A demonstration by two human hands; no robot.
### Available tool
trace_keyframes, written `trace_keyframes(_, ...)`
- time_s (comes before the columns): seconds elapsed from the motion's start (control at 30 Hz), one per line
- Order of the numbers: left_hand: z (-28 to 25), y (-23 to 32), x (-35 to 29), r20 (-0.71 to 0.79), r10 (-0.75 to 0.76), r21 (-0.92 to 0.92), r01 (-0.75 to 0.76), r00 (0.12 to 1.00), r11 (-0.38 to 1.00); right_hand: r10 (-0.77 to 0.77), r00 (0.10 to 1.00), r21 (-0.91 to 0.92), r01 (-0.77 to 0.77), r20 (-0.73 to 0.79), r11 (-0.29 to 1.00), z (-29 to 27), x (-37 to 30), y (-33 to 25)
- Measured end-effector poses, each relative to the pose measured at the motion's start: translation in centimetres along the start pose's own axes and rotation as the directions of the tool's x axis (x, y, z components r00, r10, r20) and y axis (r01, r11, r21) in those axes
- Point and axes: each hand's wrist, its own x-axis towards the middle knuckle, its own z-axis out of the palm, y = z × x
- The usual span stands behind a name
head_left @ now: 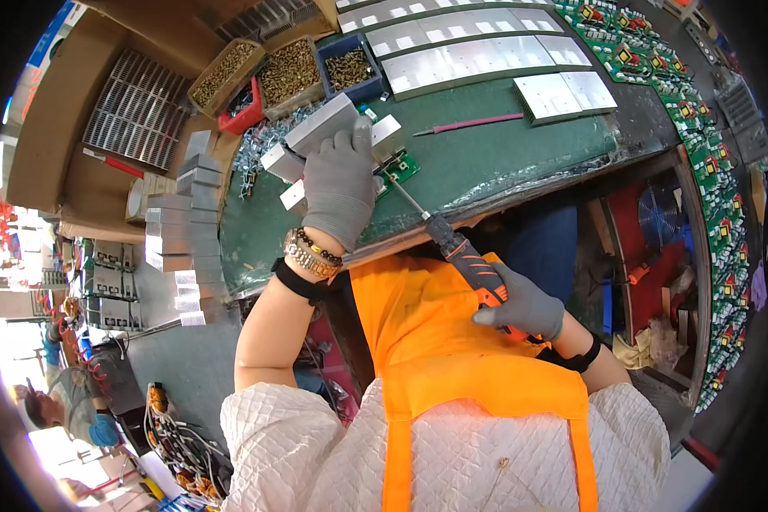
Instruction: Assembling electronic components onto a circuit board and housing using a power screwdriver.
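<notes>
My left hand [341, 179], in a grey glove, is closed over a silver heat sink [320, 125] on the green work mat. Beside the fingers, a small green circuit board [404, 173] shows at the side of a second metal block [387, 136]. My right hand [527, 305], also gloved, wraps round the handle of a black and orange electric screwdriver [469, 263]. Its long bit slants up and left to the board, close to the left hand. Whether the tip sits in a screw is too small to tell.
Open bins of brass-coloured screws [292, 72] stand behind a heap of small metal parts [260, 149]. A pink-handled screwdriver [474, 125] lies on the mat [478, 162]. Heat sinks [452, 64] line the back; circuit boards [687, 111] run down the right. A person [72, 392] is at lower left.
</notes>
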Motion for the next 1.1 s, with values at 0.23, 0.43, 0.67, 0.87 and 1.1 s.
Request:
trace_keyframes(0.23, 0.3, 0.3, 0.3, -0.026, -0.015, -0.011, 0.015, 1.0, 1.0, -0.023, 0.999, 0.027, 0.023, -0.028, 0.999, -0.6, 0.3, -0.1)
trace_keyframes(0.43, 0.8, 0.0, 0.4, -0.067, -0.006, -0.031, 0.004, 0.998, 1.0, -0.037, 0.999, 0.083, 0.037, -0.001, 0.996, -0.2, 1.2, 0.2)
trace_keyframes(0.67, 0.9, -0.3, 0.3, -0.116, 0.025, -0.081, -0.035, 0.993, 0.996, 0.023, 1.0, 0.132, -0.024, 0.01, 0.991, 1.0, 1.5, 0.0)
trace_keyframes(0.87, 1.2, -0.3, 0.3, -0.139, 0.028, -0.087, -0.04, 0.99, 0.995, 0.005, 1.0, 0.242, -0.012, 0.03, 0.97, 1.6, 1.7, -0.4)
trace_keyframes(1.1, 0.8, -0.1, 0.4, -0.155, 0.033, -0.083, -0.046, 0.987, 0.995, -0.008, 0.965, 0.49, -0.126, 0.262, 0.863, 0.7, 2.0, 0.3)
